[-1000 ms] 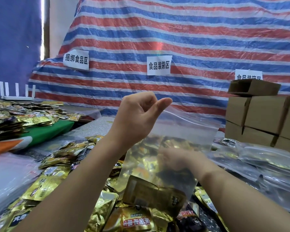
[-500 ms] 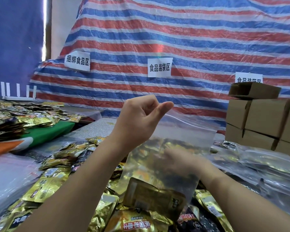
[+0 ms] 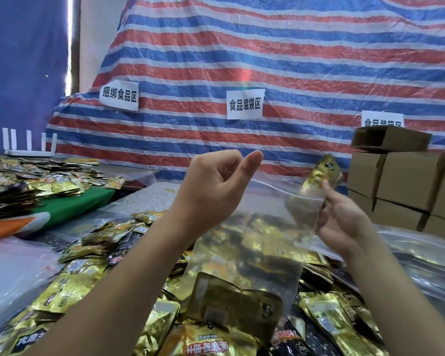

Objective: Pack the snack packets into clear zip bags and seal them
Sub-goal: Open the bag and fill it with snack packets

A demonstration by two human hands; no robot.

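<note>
Withdrawn from inside the clear zip bag [image 3: 244, 242], the right hand [image 3: 342, 217] now pinches one gold packet [image 3: 321, 173] at its mouth; the left hand [image 3: 216, 186] grips the rim. Behind the bag, "食品装袋区" [image 3: 245, 104] is read.

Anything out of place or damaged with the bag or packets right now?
Nothing looks damaged or spilled. The left hand holds the clear zip bag open with a packet at its bottom, and the right hand holds a gold packet at the bag's mouth.

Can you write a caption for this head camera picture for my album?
Left hand holds clear zip bag open; right hand brings a gold snack packet.
</note>
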